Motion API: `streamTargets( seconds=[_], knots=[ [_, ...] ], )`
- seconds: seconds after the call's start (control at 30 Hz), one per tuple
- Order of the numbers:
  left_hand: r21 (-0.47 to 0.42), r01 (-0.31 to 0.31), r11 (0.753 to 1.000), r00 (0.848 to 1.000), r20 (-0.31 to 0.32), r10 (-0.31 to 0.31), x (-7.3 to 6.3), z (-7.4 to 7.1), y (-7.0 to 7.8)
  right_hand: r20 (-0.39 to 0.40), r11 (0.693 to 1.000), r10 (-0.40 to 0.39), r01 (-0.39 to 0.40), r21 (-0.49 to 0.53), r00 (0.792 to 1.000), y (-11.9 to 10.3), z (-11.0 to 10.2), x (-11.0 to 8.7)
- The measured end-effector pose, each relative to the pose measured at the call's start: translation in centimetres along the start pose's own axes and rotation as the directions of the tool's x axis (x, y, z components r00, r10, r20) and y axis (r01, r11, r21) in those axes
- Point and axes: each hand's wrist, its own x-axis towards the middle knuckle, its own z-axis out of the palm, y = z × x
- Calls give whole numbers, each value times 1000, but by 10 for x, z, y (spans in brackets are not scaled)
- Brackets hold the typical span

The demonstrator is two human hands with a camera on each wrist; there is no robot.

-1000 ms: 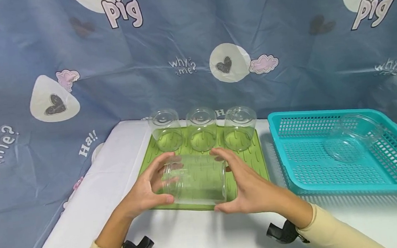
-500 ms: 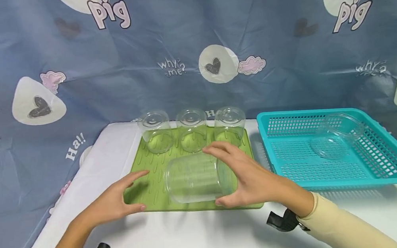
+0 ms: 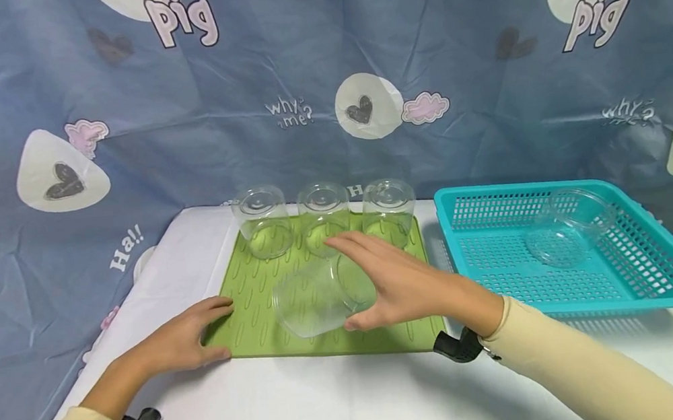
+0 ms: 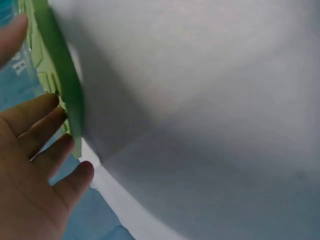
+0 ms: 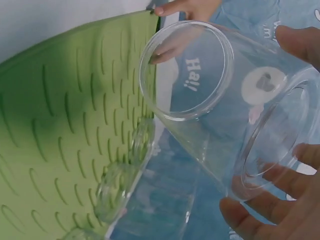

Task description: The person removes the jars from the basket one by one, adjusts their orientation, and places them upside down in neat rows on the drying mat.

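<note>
My right hand (image 3: 389, 283) grips a clear cup (image 3: 309, 300) by its base end, over the green ridged mat (image 3: 252, 286). The cup is tilted, with its rim pointing left and down; in the right wrist view its rim (image 5: 186, 116) faces the camera. Beside the mat's front left corner is my left hand (image 3: 178, 337), holding nothing, fingers spread and slightly bent. Its fingertips reach the mat's edge; whether they press on it I cannot tell. Upside down along the mat's back stand three clear cups: left (image 3: 263, 220), middle (image 3: 324, 218), right (image 3: 389, 205).
To the right of the mat sits a turquoise plastic basket (image 3: 626, 306) with one clear cup (image 3: 569, 225) lying tilted inside. A white cloth (image 3: 259, 413) covers the table. Behind it hangs a blue printed curtain (image 3: 273, 54).
My left hand has let go of the cup and moved left to the mat's edge. My right hand keeps hold of the cup, which has shifted slightly left and tipped rim downward.
</note>
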Motion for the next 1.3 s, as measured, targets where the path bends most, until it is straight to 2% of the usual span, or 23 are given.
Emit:
streamTargets(
  seconds=[0.27, 0.53, 0.67, 0.87, 0.93, 1.13, 1.3],
  knots=[
    [39, 48, 998, 998, -45, -46, -2, 3, 5, 46, 996, -48, 51, -76, 998, 1, 1, 16],
    [84, 4, 996, 993, -117, 6, -11, 6, 10, 118, 990, -12, 28, -136, 993, -3, 11, 34],
    [95, -3, 995, 995, -101, 13, -14, 5, 12, 109, 990, -5, 20, -137, 994, -4, 18, 48],
    [162, -34, 986, 996, -79, 47, -10, 1, 15, 99, 989, -16, 30, -141, 995, -5, 26, 68],
    [165, -29, 986, 997, -72, 41, -9, 1, 16, 109, 990, -9, 24, -137, 994, -6, 27, 74],
    [115, -9, 993, 1000, -28, 12, -7, 2, 18, 153, 995, 60, -48, -82, 986, -8, 29, 95],
    [115, -36, 993, 999, -21, 38, -7, 2, 19, 147, 994, 110, -107, -28, 983, -7, 34, 109]
  ],
)
